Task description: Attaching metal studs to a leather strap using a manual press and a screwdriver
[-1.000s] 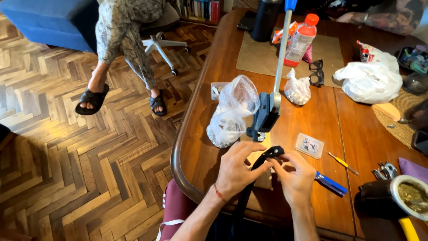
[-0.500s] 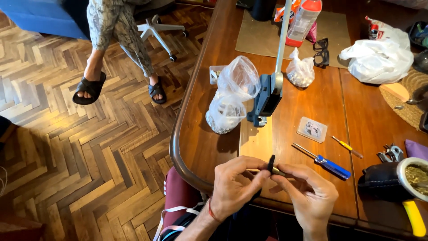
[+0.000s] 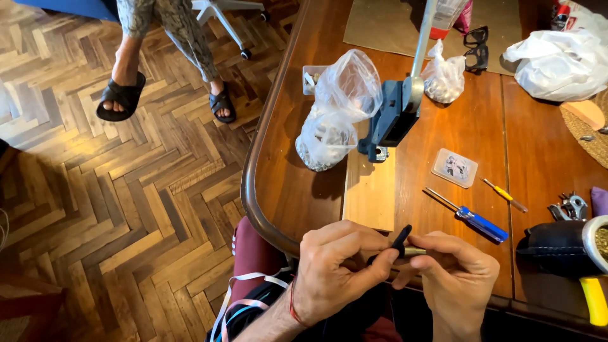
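At the near edge of the wooden table (image 3: 285,190), just over my lap, I have both hands together on one small job: my left hand (image 3: 335,272) is pinched closed around a narrow black strap (image 3: 400,239), thumb and forefinger squeezing it where it stands up, and my right hand (image 3: 459,278) is closed on a thin metal piece (image 3: 415,252) that meets the strap from the side. What exactly the metal piece is I cannot tell; my fingers hide most of it. To do this well, I judge I should keep the strap pinched low and steady, close to where the two parts meet, and let the right fingertips do the fine turning or pushing, without squeezing so hard that the strap buckles. Beyond my hands lie a pale wooden board (image 3: 370,190), a blue hand press (image 3: 392,120) standing on it, a blue-handled screwdriver (image 3: 472,218) and a clear plastic bag (image 3: 335,114), all well apart from my grip.
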